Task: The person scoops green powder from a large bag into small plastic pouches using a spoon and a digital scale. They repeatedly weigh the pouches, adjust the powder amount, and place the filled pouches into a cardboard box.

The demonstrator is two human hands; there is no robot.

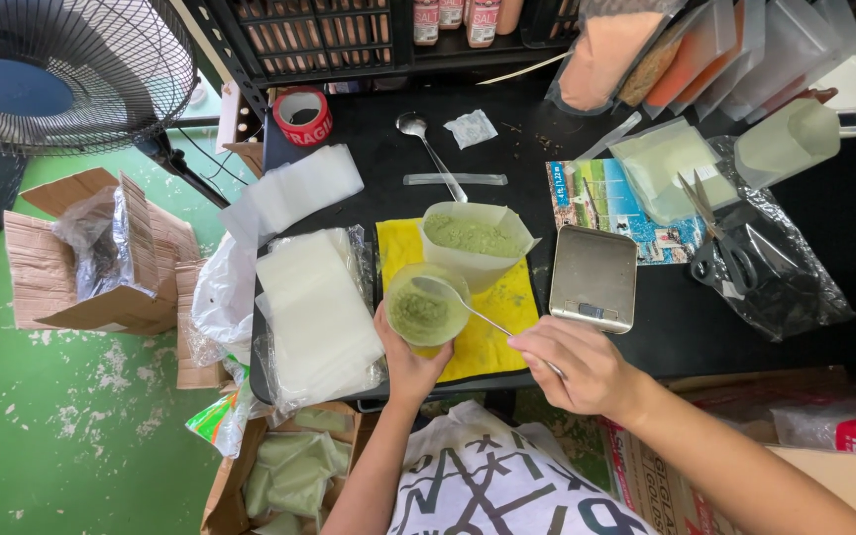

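Just below the middle of the frame the left hand [406, 359] cups a small clear pouch [426, 305] from beneath, fingers wrapped round its base so the mouth stays open and faces up; green powder [416, 313] lies in the bottom of it. The right hand [579, 369], lower right of centre, pinches the handle of a long metal spoon [460, 305] between thumb and fingertips, closed on it; the bowl of the spoon sits over the pouch's mouth, a position that lets powder drop straight in rather than onto the cloth. Directly above the pouch stands a larger open bag [475, 243] of the same green powder, its rim folded wide, near enough that the spoon travels only a short way between the two; both rest over a yellow cloth [495, 322], which seems placed to catch spills on the black table [686, 327]. Just to the right of the cloth lies a small metal scale [593, 277], within easy reach of the right hand. Left of the cloth a stack of empty clear pouches [314, 307] lies flat, beside the holding hand; at the lower left a cardboard box [289, 476] holds pouches filled with green. Scissors [720, 238] lie at the right on crinkled plastic; a second spoon [428, 149] and a roll of red tape [302, 114] sit toward the top, well apart from the work.
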